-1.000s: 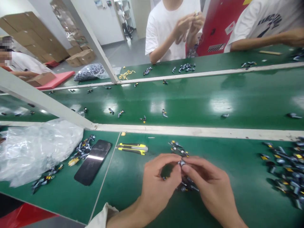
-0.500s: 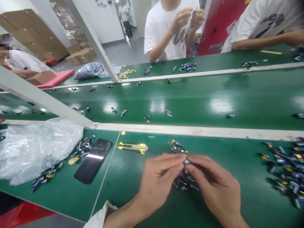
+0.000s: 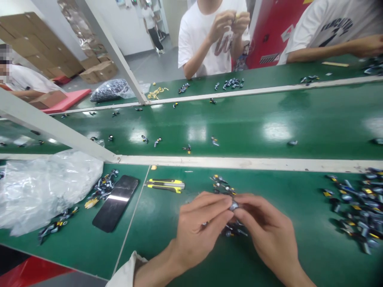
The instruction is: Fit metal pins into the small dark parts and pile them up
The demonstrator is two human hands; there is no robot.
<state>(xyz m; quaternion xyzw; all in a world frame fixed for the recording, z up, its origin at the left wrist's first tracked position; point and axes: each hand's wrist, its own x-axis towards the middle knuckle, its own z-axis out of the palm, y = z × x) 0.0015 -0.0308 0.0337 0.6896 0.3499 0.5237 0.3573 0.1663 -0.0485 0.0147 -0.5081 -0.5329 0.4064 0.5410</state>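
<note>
We see the left hand (image 3: 200, 227) and right hand (image 3: 269, 231) close together, their fingertips pinching a small grey part (image 3: 233, 205) above the green bench (image 3: 299, 247). Directly beneath lies a loose cluster of similar parts (image 3: 235, 230); a yellow utility knife (image 3: 165, 185) rests farther left.

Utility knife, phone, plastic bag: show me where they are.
Utility knife (image 3: 165, 185), head view, on the yellow handle.
Phone (image 3: 115, 203), head view, on the dark screen.
Plastic bag (image 3: 44, 193), head view, on the crumpled middle.
</note>
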